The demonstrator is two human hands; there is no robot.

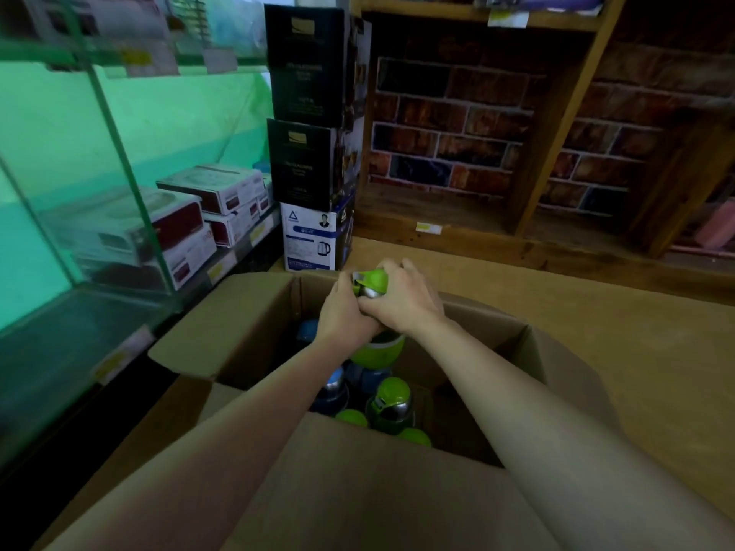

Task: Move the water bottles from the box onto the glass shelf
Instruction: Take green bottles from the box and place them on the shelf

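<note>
Bottle [372,286], green-capped, is gripped by both left hand [344,312] and right hand [401,302] above box [238,336]; glass shelf [79,312] lies at 9 o'clock.

Two bare forearms — no sleeves, rings or watch.

No words or numbers can be read. The white kettle box [312,242] bears a triangle logo, a small portrait, a kettle picture and blurred print. The two black boxes [304,113] stacked on it show a gold emblem and illegible lines. Yellow shelf tags [428,228] are too blurred to read.
</note>
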